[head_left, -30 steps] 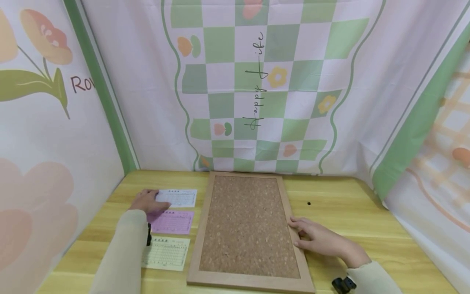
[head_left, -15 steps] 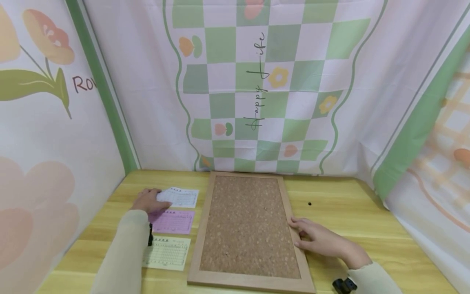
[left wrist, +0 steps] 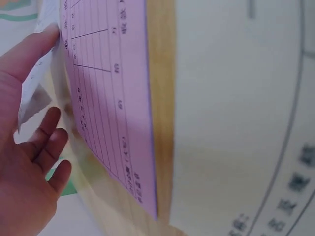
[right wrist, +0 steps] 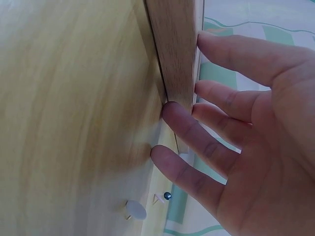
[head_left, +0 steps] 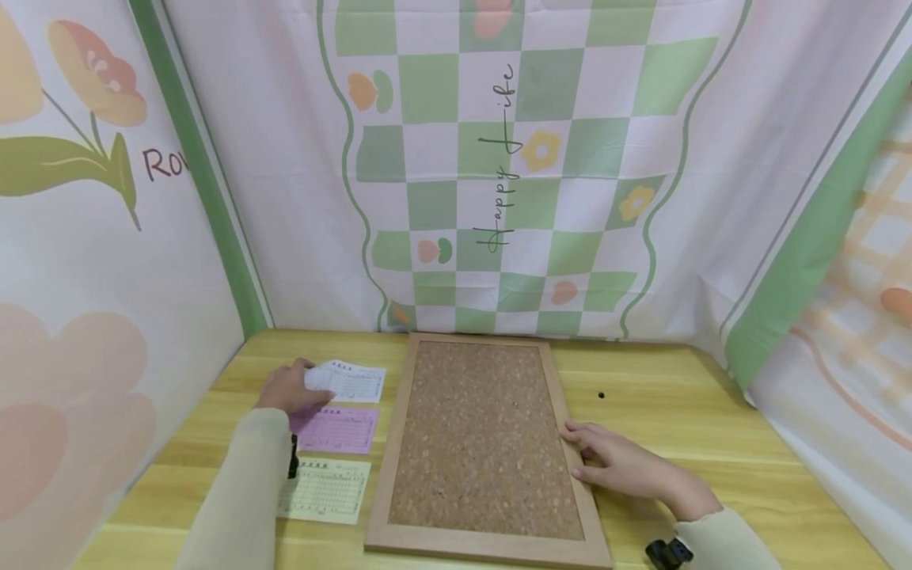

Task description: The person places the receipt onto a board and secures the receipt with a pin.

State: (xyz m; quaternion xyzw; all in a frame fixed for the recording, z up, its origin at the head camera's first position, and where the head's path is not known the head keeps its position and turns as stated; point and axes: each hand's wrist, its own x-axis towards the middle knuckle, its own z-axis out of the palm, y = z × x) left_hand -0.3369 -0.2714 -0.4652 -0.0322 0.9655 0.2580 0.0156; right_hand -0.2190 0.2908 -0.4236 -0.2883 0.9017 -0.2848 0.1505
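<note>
At the far left, my left hand (head_left: 286,386) pinches the left end of a white printed slip (head_left: 356,383), whose near-hand part is bent up off the table. In the left wrist view the thumb lies along that slip (left wrist: 33,101), and its corner curls past the hand. A pink slip (head_left: 340,431) lies just below, and a yellow-green slip (head_left: 329,492) below that. A wood-framed cork board (head_left: 484,443) lies flat in the middle. Loosely bent, the fingers of my right hand (head_left: 623,467) rest against the board's right frame edge (right wrist: 179,54).
A small black round-headed pin (head_left: 601,395) is on the wooden table (head_left: 670,412) right of the board. The right wrist view also shows a pale flat-headed thumbtack (right wrist: 136,210). Printed curtains (head_left: 442,158) hang behind the table and at both sides.
My left fingers have drawn together on the white slip, and its left part has bent upward. The right hand and board have stayed put.
</note>
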